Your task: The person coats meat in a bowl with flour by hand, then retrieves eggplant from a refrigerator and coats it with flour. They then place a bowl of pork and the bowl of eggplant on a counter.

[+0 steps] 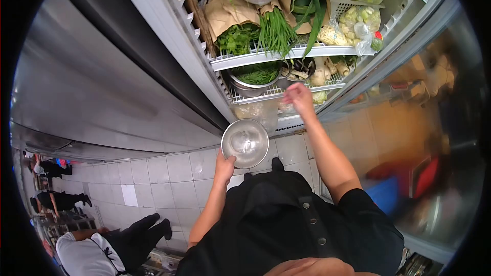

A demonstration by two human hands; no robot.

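Note:
My left hand (225, 166) grips the rim of a round metal bowl (245, 143), its thumb over the near edge. Nothing but shine shows inside the bowl. My right hand (299, 98) is raised in front of the lower shelf of an open fridge, slightly blurred, with bent fingers apart and nothing seen in them. Just beyond it stands a dark bowl of cut pieces (299, 70). To the left of that, a metal pot (250, 91) carries a bowl of chopped greens (257, 74). Pale root vegetables (322, 71) lie to the right.
Bunches of long green chives (276, 31), leafy herbs (238, 39) in brown paper and bagged cut vegetables (359, 20) fill the upper shelf. A glass door (409, 122) stands open on the right. Steel doors (102, 82) line the left. Several people stand on the tiled floor (158, 179) at lower left.

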